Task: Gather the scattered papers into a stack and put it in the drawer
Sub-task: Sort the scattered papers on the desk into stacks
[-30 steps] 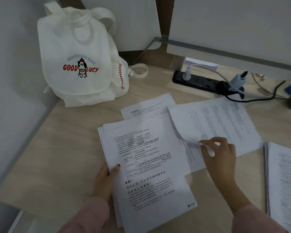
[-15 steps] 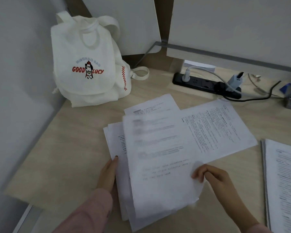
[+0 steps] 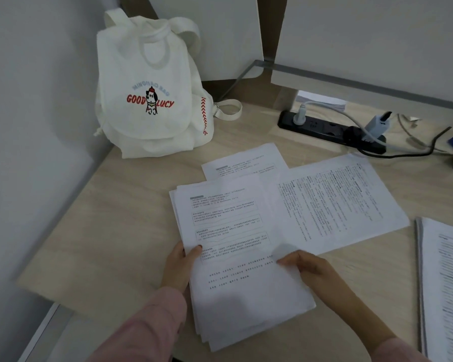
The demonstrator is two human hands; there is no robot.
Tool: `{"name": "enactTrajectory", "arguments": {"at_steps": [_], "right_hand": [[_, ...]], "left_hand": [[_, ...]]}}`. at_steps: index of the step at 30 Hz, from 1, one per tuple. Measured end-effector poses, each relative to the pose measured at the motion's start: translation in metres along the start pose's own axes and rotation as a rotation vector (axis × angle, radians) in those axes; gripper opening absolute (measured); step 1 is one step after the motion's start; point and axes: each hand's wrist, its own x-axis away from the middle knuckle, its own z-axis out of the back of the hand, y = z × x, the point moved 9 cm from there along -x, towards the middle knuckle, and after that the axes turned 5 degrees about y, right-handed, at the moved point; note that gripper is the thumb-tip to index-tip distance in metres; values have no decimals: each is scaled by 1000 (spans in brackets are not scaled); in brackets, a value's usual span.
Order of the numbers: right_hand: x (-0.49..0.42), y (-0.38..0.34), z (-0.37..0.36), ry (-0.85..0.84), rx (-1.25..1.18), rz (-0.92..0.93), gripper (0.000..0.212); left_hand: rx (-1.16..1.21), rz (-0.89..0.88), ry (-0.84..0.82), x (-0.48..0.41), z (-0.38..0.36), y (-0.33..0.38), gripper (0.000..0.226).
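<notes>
Cream-white backpack (image 3: 152,100) sits upright in the far left corner of the wooden desk (image 3: 110,231), leaning against the wall, with a cartoon dog and "GOOD LUCY" in red on its flap and a line of red stitching down the side. Further right along the back there's a black power strip (image 3: 324,129) with a white plug (image 3: 300,116) and a grey charger (image 3: 377,125) stuck in it, cables trailing off to the right. Right behind the strip, a small white pad (image 3: 322,100) pokes out from under the raised white shelf (image 3: 364,82).
</notes>
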Motion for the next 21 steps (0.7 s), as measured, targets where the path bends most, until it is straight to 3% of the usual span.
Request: {"name": "enactTrajectory", "arguments": {"at_steps": [2,5,7,9,12,15,18,21], "right_hand": [[2,6,29,214,-150,-63,37],[14,39,70,538,-565,-285,21],[16,56,75,553,-841,-406,10],[11,64,72,519,-1037,-485,17],[9,65,63,518,-1228,-600,8],[3,61,53,492,-1295,-615,14],[-12,53,51,420,-1216,-536,58],[-21,50,57,496,-946,-504,22]], "left_hand": [[3,6,3,-1,1,-2,26],[4,-9,-10,-2,0,-2,27],[1,-19,-9,-1,0,0,25],[5,-26,-8,-1,0,1,21],[-9,-30,-8,-1,-1,2,20],[-24,-32,-12,-1,0,4,19],[-32,-19,-14,0,0,4,20],[-45,-12,-21,0,-1,5,20]]}}
